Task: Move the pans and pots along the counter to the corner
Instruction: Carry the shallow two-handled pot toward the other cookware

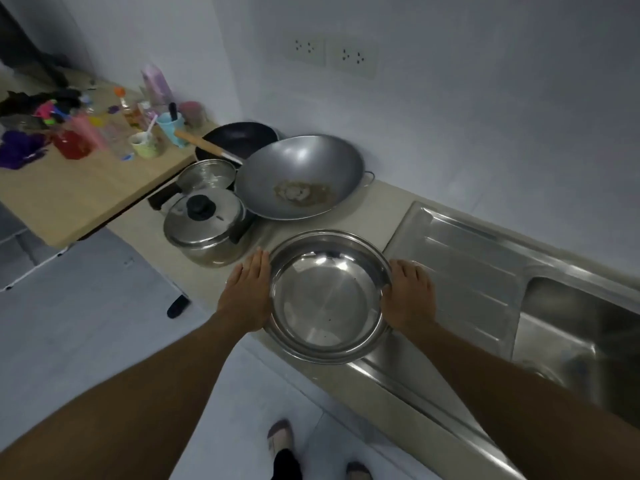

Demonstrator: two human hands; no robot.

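A wide shiny steel basin (329, 299) sits on the counter at its front edge, partly over the sink's drainboard. My left hand (247, 296) lies flat against its left rim and my right hand (410, 296) grips its right rim. Behind it, toward the corner, stand a lidded steel pot (204, 226), a smaller lidded pot (206, 174), a grey wok (301, 176) with food residue, and a black frying pan (239, 138) with a wooden handle.
A steel sink with drainboard (485, 278) fills the counter on the right. A wooden table (69, 195) at the left carries cups, bottles and colourful clutter. Wall sockets (332, 55) sit above the corner. My feet show on the floor below.
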